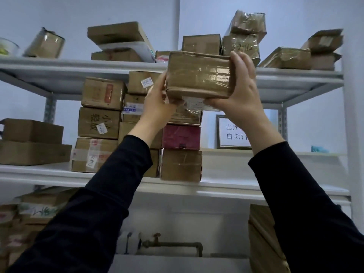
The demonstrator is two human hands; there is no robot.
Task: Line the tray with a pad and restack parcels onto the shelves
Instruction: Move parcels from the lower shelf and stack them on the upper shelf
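Two arms in shot, dressed alike; the left sleeve [94,213] is black, long and plain, a soft matte cloth that creases lightly along its length; the right sleeve [299,203] matches it, same black, same dull finish, broad at the bottom of the picture and narrowing toward the cuff; each ends in a simple straight edge short of the wrist; past the cuffs the left hand [157,103] and the right hand [244,89] are bare.

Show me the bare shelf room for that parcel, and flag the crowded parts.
Best: the middle shelf right of the brown box, before the framed sign. Smaller: the top shelf gap between the tilted taped parcel and the flat-box stack. Crowded: top shelf's centre and right, middle shelf's left.
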